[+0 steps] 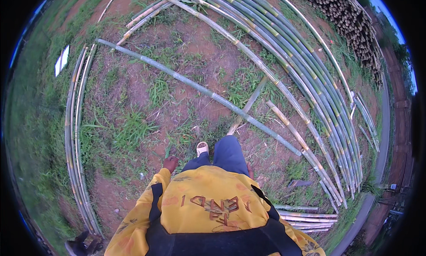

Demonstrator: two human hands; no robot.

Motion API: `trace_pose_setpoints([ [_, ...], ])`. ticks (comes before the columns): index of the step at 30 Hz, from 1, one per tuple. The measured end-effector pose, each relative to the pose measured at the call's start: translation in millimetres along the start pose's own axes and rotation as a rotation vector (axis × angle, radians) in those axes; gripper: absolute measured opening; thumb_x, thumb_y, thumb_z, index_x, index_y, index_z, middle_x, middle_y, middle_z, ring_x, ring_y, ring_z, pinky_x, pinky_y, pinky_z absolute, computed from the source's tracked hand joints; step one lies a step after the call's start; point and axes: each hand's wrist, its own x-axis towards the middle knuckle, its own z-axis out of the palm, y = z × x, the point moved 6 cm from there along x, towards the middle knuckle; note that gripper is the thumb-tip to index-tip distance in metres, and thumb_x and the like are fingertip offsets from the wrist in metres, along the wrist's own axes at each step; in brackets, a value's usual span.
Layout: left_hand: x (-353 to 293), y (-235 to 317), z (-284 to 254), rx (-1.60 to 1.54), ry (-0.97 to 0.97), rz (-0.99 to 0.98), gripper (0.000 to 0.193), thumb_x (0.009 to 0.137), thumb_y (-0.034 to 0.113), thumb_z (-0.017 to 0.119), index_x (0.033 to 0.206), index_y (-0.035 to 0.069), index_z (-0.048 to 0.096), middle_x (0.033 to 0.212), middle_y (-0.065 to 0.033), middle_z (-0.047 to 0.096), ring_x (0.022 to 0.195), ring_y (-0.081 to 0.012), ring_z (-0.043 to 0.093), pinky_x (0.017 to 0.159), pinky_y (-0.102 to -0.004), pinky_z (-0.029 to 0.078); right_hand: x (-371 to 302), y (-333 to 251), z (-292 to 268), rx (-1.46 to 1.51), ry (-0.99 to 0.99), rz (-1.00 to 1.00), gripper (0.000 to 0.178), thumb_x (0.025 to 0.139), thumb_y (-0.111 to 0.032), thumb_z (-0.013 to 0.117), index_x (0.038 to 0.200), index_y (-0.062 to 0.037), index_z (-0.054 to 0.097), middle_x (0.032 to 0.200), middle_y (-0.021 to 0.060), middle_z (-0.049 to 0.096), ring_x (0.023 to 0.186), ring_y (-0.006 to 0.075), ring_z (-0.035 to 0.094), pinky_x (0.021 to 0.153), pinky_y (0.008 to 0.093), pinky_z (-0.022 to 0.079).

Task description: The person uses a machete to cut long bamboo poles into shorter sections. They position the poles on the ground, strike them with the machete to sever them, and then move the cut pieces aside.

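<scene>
My left hand (170,164) hangs low beside my left leg, over grass and bare soil. Its fingers look curled in, and I see nothing held in them. Only a sliver of my right hand (250,171) shows past my right thigh; its fingers are hidden. Ahead of my feet, a long green bamboo pole (199,88) lies slantwise across the ground, touched by neither hand. A shorter bamboo piece (252,103) crosses near it, close to my right knee. One sandalled foot (202,148) is visible on the grass.
A broad row of green bamboo poles (306,65) curves along the right. Several thinner poles (75,136) lie at the left, and a short bundle (306,218) lies at the lower right. A large stack of cut poles (344,23) stands at the far right, near a road (370,207).
</scene>
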Motion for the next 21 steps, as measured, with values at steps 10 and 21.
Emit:
trace_pose_setpoints([
  [10,64,-36,9,1.411,-0.210,0.137,0.037,0.090,0.044,0.061,0.115,0.020,0.074,0.118,-0.0134,0.073,0.104,-0.0359,0.071,0.087,-0.0495,0.057,23,-191,76,0.357,-0.542,0.088,0.087,0.103,-0.060,0.046,0.159,-0.0005,0.019,0.162,0.0174,0.030,0.147,0.0290,0.033,0.118,0.0408,0.028],
  [21,122,260,75,0.151,0.172,0.156,0.039,0.089,0.022,0.071,0.122,0.001,0.068,0.103,-0.0118,0.072,0.085,-0.0193,0.068,0.076,-0.0325,0.055,154,-300,67,0.377,-0.397,0.114,0.087,0.102,-0.066,0.043,0.157,0.0002,0.031,0.160,0.0247,0.034,0.146,0.0380,0.037,0.118,0.0459,0.032],
])
